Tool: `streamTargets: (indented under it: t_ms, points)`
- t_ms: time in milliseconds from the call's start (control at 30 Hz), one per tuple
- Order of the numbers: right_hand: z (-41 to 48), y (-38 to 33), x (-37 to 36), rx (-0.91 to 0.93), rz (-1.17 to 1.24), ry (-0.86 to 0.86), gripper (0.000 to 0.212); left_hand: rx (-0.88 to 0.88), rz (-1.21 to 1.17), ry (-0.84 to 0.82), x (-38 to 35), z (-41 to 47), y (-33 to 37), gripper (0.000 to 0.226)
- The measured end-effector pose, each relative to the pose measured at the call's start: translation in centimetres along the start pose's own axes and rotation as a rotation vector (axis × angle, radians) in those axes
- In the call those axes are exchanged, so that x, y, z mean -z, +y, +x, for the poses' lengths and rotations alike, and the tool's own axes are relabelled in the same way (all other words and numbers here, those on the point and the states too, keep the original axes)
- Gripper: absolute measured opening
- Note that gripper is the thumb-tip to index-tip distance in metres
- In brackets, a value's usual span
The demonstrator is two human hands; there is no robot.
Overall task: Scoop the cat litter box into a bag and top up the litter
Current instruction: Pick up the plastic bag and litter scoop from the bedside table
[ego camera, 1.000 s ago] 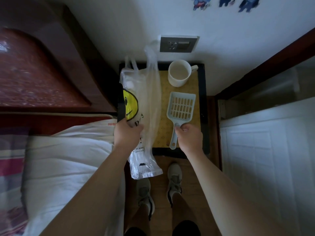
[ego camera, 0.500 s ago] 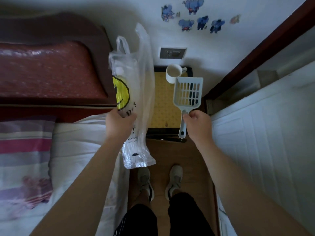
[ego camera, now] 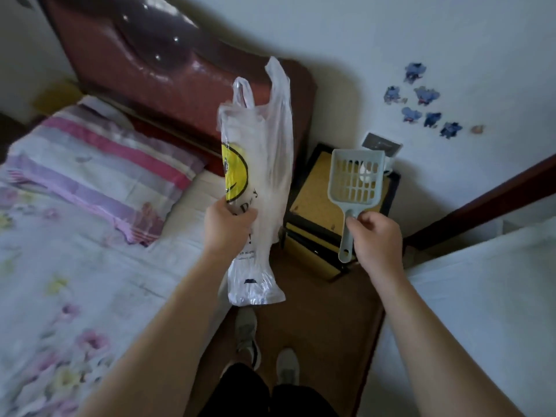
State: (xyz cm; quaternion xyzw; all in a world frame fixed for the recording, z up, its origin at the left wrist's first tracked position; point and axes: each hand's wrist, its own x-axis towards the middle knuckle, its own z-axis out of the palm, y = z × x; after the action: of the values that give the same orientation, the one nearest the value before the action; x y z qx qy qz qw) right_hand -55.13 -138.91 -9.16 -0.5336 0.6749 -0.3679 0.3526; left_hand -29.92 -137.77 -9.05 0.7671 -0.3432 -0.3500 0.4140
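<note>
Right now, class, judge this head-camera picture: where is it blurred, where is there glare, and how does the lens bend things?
Head view: dim, soft light; white glare spots on the glossy dark-red headboard; the flowered bedsheet at left is blurred; the translucent smiley-face plastic bag and pale blue slotted plastic scoop look sharper; the wide lens splays both forearms outward.

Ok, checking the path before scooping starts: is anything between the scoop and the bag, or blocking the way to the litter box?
Nothing visible stands between them: the left hand grips the plastic bag, the right hand holds the scoop, with open air between. The litter box is not in view.
</note>
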Motion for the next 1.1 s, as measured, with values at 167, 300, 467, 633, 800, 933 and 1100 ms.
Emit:
streamTargets:
  t_ms: [167,300,467,633,800,933,1100]
  points:
    - [-5.8,-5.6,-3.2,0.136,-0.027,-0.178,0.03,0.082,-0.087,0.198,9.5,-6.2,-2.1,0.018]
    - [-11.7,-9.8,-8.8,0.269,-0.049,-0.38,0.03,0.116,-0.157,0.397,18.3,-11.7,-5.8,0.02]
    - [-23.1,-14.6,-17.7,0.391,-0.111,-0.614,0.035,0.135,-0.243,0.643,30.7,-20.6,-13.0,0.03]
    - [-39.5,-17.4,-25.5,0.462,-0.071,-0.869,0.029,0.189,-0.264,0.852,43.0,-32.1,-21.7,0.033]
    - [-57.1,-18.8,-31.7,0.562,-0.07,-1.097,0.023,0.259,-0.355,1.058,52.3,-44.9,-30.1,0.035]
    - [-69.5,-19.7,-34.7,0.612,-0.062,-1.274,0.021,0.356,-0.341,1.289,57.6,-54.4,-35.6,0.009]
    - [-83.2,-20.3,-37.8,0.714,-0.123,-1.511,0.018,0.411,-0.394,1.518,62.4,-64.6,-40.8,0.015]
